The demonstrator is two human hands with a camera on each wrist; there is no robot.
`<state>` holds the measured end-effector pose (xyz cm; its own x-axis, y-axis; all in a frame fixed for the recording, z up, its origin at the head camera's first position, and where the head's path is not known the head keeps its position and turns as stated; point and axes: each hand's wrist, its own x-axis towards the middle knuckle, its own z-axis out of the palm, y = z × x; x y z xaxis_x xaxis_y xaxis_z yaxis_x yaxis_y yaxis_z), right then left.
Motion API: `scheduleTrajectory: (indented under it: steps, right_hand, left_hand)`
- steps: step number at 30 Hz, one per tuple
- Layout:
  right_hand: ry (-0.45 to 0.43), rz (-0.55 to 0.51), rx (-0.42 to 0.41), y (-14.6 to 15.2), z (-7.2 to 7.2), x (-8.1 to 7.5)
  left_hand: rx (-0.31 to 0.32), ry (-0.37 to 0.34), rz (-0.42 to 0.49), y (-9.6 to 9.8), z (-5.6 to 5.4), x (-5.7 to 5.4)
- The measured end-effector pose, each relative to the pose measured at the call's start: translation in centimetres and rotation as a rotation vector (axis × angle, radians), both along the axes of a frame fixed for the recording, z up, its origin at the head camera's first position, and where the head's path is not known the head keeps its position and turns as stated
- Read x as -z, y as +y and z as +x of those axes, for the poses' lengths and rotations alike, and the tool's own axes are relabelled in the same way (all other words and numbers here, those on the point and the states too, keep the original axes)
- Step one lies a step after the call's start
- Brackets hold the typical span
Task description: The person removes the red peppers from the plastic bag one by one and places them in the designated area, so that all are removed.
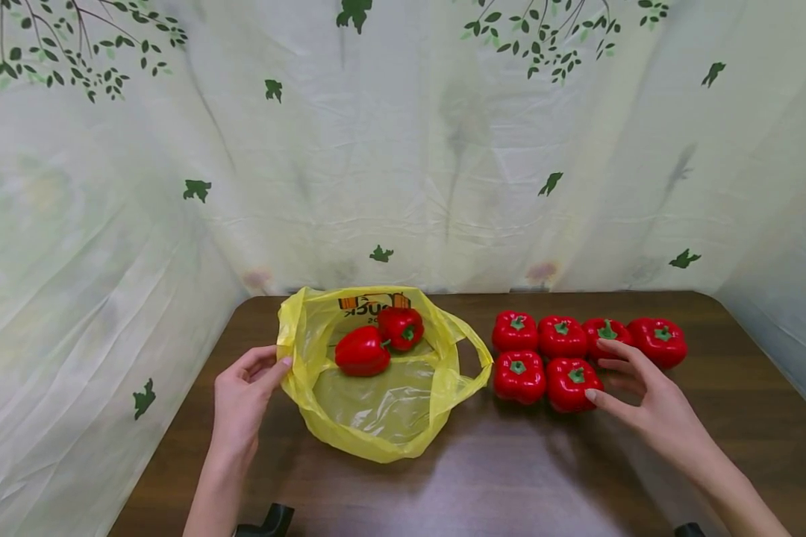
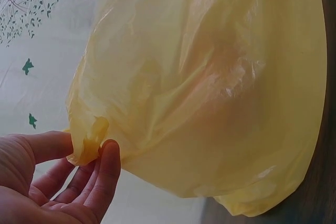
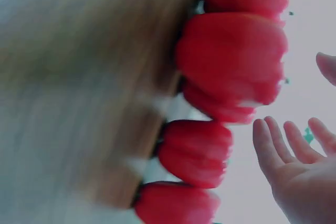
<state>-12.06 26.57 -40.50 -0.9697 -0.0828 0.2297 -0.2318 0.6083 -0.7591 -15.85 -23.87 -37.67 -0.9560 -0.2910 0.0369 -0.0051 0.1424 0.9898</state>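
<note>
A yellow plastic bag (image 1: 403, 450) stands with its mouth spread wide on the table. Inside it lie two red bell peppers, one on its side (image 1: 360, 353) and one further back (image 1: 403, 329). My left hand (image 1: 236, 403) pinches the bag's left edge between thumb and fingers; the left wrist view shows the gathered yellow plastic (image 2: 89, 142) there. Over on the right, my right hand (image 1: 654, 403) hovers with spread fingers by the front right bell pepper (image 1: 571, 388). In the right wrist view its fingers (image 3: 270, 148) hold nothing and appear apart from the peppers.
Several more red bell peppers stand in two rows right of the bag, including a front left one (image 1: 519, 378) and a far right one (image 1: 658, 341). The bag's loop handle (image 1: 475, 384) reaches toward them. A leaf-printed curtain (image 1: 403, 186) hangs behind the brown table (image 1: 497, 477).
</note>
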Motion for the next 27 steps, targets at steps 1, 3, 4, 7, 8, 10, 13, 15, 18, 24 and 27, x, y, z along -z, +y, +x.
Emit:
scheduleTrajectory:
  steps: [1, 3, 4, 7, 8, 10, 13, 15, 18, 24, 27]
  right_hand:
    - [0.007, -0.007, 0.002, -0.3, 0.1, -0.3]
    - [0.028, -0.018, -0.009, -0.8, 0.1, -0.8]
    - [0.034, -0.023, -0.016, -1.1, 0.1, -1.1]
    - [0.059, -0.026, -0.033, -2.2, 0.1, -1.7]
    - [0.070, -0.023, -0.044, -2.6, 0.1, -1.8]
    - [0.081, -0.032, -0.061, -3.3, 0.0, -2.2]
    - [0.111, -0.033, -0.090, -4.4, -0.4, -2.5]
    - [0.129, -0.031, -0.120, -5.2, -0.7, -2.8]
    - [0.149, -0.026, -0.171, -6.5, -1.1, -3.2]
    - [0.160, -0.055, -0.274, -9.2, -1.9, -3.9]
    - [0.155, -0.081, -0.318, -10.5, -2.5, -4.0]
  left_hand:
    - [0.000, 0.000, 0.001, 0.0, 0.0, 0.0]
    - [-0.001, 0.000, 0.004, -0.1, 0.0, 0.0]
    - [-0.002, -0.002, 0.008, -0.1, 0.0, 0.0]
    - [-0.007, -0.006, 0.020, -0.2, 0.0, 0.0]
    - [-0.010, -0.006, 0.023, -0.1, -0.1, 0.0]
    - [-0.011, -0.007, 0.028, -0.2, -0.1, 0.0]
    - [-0.011, 0.001, 0.021, -0.1, -0.2, 0.0]
    - [-0.014, 0.006, 0.015, 0.0, -0.2, -0.1]
    - [-0.023, 0.011, 0.007, 0.0, -0.1, -0.2]
    - [-0.027, 0.017, 0.013, 0.0, 0.0, -0.3]
    - [-0.027, 0.015, 0.011, 0.0, 0.0, -0.3]
